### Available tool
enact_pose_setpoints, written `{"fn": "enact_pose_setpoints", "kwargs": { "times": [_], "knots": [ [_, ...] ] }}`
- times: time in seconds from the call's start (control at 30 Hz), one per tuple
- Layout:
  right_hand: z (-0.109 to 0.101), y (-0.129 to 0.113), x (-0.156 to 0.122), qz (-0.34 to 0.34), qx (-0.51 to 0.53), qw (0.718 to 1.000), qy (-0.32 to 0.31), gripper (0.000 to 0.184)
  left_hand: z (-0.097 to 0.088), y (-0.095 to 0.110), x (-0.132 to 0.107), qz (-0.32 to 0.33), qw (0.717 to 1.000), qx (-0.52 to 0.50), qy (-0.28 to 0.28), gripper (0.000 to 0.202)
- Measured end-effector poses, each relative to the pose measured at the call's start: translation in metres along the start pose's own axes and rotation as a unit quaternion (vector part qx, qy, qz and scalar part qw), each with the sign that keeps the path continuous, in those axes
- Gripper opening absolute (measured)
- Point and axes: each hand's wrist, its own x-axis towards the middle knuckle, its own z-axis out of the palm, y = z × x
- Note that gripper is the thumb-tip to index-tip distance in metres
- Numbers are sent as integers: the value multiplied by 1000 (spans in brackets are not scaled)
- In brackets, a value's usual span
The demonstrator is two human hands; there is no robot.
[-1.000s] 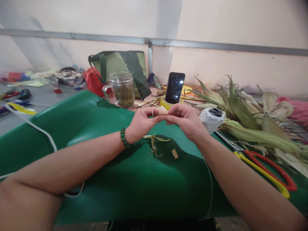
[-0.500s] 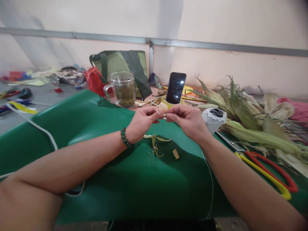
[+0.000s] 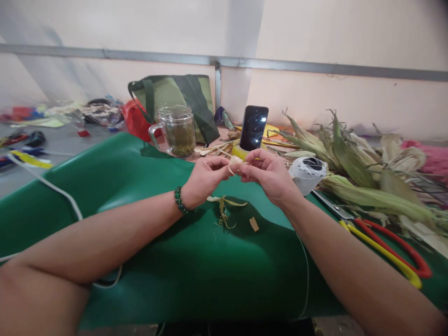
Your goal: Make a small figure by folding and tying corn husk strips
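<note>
Both hands meet above the green mat (image 3: 182, 280), fingertips nearly touching. A small pale piece that looks like corn husk (image 3: 235, 162) is pinched by my left hand (image 3: 211, 173), which is closed. My right hand (image 3: 268, 175) is closed too, thumb and finger pressed together at the husk's right side. What lies between those fingertips is partly hidden. Below my hands, a husk scrap with curled fibres (image 3: 222, 207) lies on the mat, and right of it a small tan scrap (image 3: 254, 224). A thin white thread (image 3: 307, 266) hangs below my right forearm.
Scissors with red and yellow handles (image 3: 388, 247) lie right of my right forearm. Behind them spreads a heap of corn husks (image 3: 360, 154). A white thread spool (image 3: 308, 172), a phone (image 3: 254, 127) on a yellow base, a glass mug (image 3: 180, 133) and a green bag (image 3: 175, 95) stand beyond my hands.
My right hand's fingers have shifted and lifted slightly at the husk piece, and the husk has turned a little. My left hand keeps its pinch. The whole view has moved slightly.
</note>
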Motion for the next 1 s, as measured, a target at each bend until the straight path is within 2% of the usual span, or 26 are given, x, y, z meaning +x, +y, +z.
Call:
{"fn": "enact_pose_setpoints", "kwargs": {
  "times": [0.2,0.33,0.5,0.7,0.8,0.9,1.0],
  "knots": [
    [0,2,-2,-128,-81,988,1,27,1,0,2,-77,995,-67,9,31],
    [0,1,-3,-152,-154,976,28,19,1,1,0,-53,997,-53,1,32],
    [1,-3,-2,-119,-157,980,15,25,2,0,-2,9,1000,-8,-3,39],
    [-1,-3,1,-8,-56,998,23,34,1,-2,0,98,994,38,-10,32],
    [-2,-3,0,21,-25,999,26,35,1,-2,-1,83,996,26,-8,29],
    [-1,-5,-1,10,-7,1000,14,38,0,-1,-1,27,999,-17,-7,31],
    [-1,-7,-2,-8,-27,1000,2,38,1,0,0,5,999,-36,-7,32]
  ]
}}
